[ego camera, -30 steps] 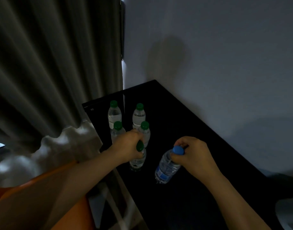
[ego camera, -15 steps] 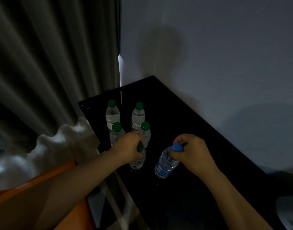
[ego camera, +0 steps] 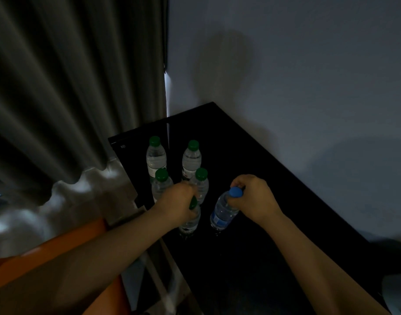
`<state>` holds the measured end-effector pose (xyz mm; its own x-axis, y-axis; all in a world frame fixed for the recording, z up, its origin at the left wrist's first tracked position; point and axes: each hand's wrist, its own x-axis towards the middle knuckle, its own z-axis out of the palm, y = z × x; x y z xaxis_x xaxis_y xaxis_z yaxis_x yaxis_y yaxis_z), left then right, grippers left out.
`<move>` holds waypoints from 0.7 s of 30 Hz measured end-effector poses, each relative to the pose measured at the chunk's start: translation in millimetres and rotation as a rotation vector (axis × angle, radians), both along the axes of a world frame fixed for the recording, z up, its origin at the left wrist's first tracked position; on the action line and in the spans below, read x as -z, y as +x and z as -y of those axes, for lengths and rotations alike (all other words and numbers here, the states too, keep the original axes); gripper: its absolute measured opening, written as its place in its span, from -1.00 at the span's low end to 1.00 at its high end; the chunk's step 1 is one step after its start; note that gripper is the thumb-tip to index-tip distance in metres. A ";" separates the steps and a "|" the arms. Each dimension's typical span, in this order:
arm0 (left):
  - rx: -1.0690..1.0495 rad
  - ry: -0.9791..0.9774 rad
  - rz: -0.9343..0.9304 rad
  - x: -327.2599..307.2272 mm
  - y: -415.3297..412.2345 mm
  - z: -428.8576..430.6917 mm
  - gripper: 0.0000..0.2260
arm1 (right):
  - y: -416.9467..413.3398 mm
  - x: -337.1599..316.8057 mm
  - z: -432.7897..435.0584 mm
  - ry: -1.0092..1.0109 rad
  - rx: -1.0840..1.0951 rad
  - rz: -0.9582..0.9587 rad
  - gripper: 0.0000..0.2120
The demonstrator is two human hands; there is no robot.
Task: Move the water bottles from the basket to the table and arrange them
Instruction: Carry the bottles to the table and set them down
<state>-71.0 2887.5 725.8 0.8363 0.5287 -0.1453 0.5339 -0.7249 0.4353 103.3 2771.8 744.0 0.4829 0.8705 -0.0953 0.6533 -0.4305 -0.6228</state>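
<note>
A black bench [ego camera: 251, 178] runs from the centre of the frame toward the lower right, set against a pale wall [ego camera: 297, 76], with a grey curtain [ego camera: 70, 87] filling the upper left. 4 green-capped bottles stand upright on the bench in 2 rows: the rear left bottle [ego camera: 156, 155] and rear right bottle [ego camera: 191, 159] behind, the front left bottle [ego camera: 161, 186] and front right bottle [ego camera: 201, 181] just ahead of them. Below these, the left hand [ego camera: 179, 204] has its grip clamped around the neck of a 5th green-capped bottle [ego camera: 191, 220], whose base rests on the bench. Just to its right, the right hand [ego camera: 254, 197] is clamped around the neck of a blue-capped bottle [ego camera: 223, 212], which tilts with its cap toward the upper right and its base at the bench surface. An orange shape [ego camera: 47, 253] sits at lower left; I cannot tell what it is.
</note>
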 end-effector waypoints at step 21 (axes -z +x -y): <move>-0.061 -0.007 -0.019 0.9 0.0 2.4 -0.71 | 7.0 14.3 -34.9 -0.060 -0.043 0.107 -0.81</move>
